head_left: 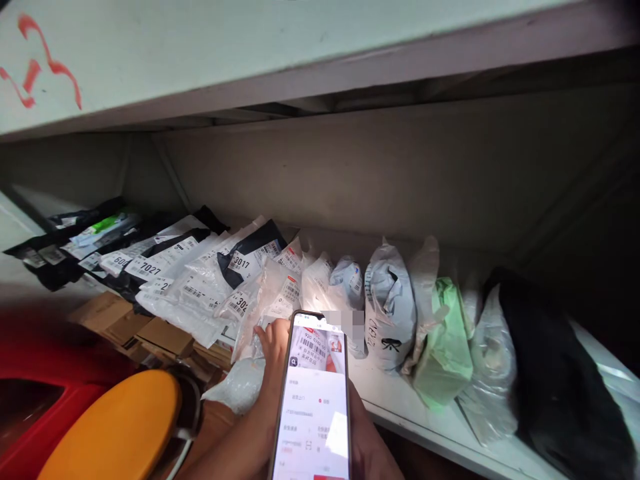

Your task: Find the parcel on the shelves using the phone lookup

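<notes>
Dim shelf (450, 427) lined with parcels, left hand (273, 340) touching a clear bag (265, 303) at lower centre, fingers loose, right hand (363, 433) seemingly clasped around phone (313, 400).

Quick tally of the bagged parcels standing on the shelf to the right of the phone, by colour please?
White or pale grey bags: 2, the printed bag and the small one beside it.
Green bag: 1.
Clear bag: 1.
Black bag: 1.
Total: 5.
The right hand holds the phone; the left hand touches a clear parcel further left, not counted.
</notes>
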`<state>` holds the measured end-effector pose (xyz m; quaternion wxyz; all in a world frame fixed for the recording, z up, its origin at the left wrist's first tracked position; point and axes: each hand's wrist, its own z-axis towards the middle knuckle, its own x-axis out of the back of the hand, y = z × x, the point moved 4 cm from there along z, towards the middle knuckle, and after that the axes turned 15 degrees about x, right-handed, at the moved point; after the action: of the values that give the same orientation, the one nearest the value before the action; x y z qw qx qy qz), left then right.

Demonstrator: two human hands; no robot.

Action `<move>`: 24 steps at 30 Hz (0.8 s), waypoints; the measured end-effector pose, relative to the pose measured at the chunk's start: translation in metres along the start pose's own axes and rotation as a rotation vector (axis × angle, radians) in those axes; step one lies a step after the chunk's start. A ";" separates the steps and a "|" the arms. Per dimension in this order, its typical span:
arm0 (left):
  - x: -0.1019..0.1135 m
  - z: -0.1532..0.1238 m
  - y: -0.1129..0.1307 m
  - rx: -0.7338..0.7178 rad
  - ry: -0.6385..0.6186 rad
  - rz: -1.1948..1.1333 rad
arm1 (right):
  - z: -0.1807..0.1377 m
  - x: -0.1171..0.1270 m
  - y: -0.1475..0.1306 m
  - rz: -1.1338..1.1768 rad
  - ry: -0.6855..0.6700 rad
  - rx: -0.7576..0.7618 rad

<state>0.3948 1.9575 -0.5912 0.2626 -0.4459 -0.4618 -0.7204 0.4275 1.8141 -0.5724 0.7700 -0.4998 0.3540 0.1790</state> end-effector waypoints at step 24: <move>0.078 0.007 0.024 0.072 0.031 0.069 | 0.004 -0.023 0.001 -0.027 -0.065 -0.189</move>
<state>0.3802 1.9557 -0.5103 0.3102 -0.4407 -0.4677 -0.7005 0.4128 1.8197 -0.5552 0.7327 -0.5691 0.3034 0.2173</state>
